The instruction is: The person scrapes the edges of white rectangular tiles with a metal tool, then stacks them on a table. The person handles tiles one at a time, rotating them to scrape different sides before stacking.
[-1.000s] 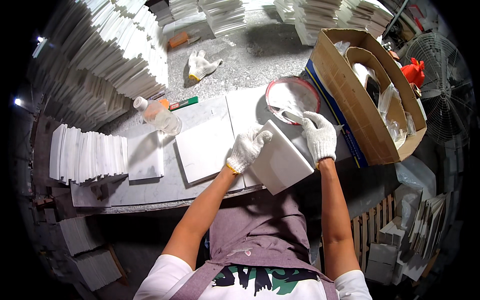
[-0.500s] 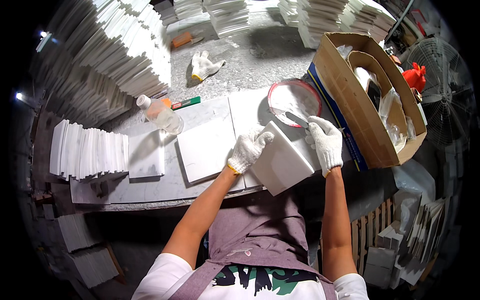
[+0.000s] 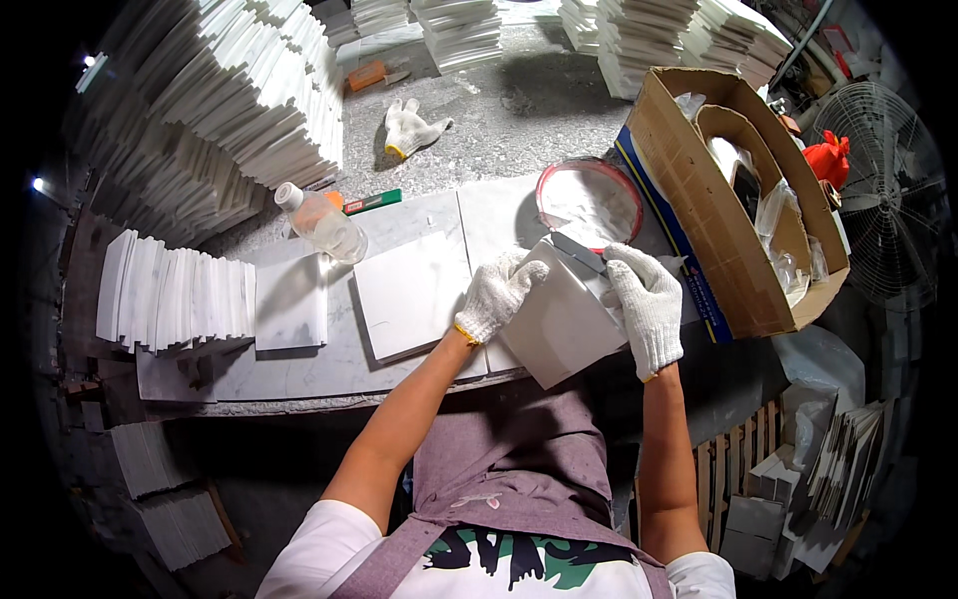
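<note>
One row of white tiles (image 3: pixel 180 299) stands on edge at left of frame; clear bottle (image 3: pixel 335 232) just right of it, upper left. Flat tile (image 3: pixel 404 299) lies near frame centre. Left hand (image 3: pixel 499 299), gloved: thumb and fingers closed on the left edge of the tilted tile (image 3: pixel 569 324), which sits right of centre. Red-rimmed tub (image 3: pixel 541 195) of white paste behind it, upper right of centre. Right hand (image 3: pixel 649 304), gloved: fingers together, clamped on a flat-bladed knife (image 3: pixel 577 252), blade at tilted tile's upper edge; contact cannot be told. Cardboard box (image 3: pixel 684 185) at right.
</note>
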Tool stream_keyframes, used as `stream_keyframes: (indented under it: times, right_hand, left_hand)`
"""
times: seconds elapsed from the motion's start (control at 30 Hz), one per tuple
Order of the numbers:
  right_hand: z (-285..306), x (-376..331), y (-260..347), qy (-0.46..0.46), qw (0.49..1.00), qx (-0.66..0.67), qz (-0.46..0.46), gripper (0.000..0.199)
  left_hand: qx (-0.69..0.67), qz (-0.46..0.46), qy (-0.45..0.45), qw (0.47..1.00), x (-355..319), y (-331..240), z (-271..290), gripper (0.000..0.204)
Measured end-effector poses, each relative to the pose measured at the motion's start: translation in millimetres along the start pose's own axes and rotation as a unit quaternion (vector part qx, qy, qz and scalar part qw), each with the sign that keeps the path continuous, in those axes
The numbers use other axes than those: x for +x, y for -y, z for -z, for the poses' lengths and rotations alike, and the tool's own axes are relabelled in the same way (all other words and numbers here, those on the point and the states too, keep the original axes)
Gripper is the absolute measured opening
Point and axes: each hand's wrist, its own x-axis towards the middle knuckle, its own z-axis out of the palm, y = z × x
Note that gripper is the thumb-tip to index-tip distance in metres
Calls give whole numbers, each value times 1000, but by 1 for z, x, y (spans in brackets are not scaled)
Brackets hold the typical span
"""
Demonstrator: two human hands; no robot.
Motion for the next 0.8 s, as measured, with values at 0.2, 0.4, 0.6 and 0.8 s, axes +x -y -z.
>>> stream_keyframes:
  times: [0.2,0.4,0.6,0.8]
  right_hand:
    - [-2,-1,-7,-15,997,-53,54,23]
    - [-8,-7,-1,-29,999,-13,5,22]
    - [-6,-5,-8,-39,990,-97,96,22]
    - [-8,-8,-2,-26,999,-24,29,21]
  left_hand:
    - [-40,36,-14,998,-1,-7,-3,21]
    - [-21,15,-21,999,0,-2,-4,20]
    - [-23,21,-20,999,0,-1,-4,21]
    - [-3,24,-13,1000,1,-8,-2,22]
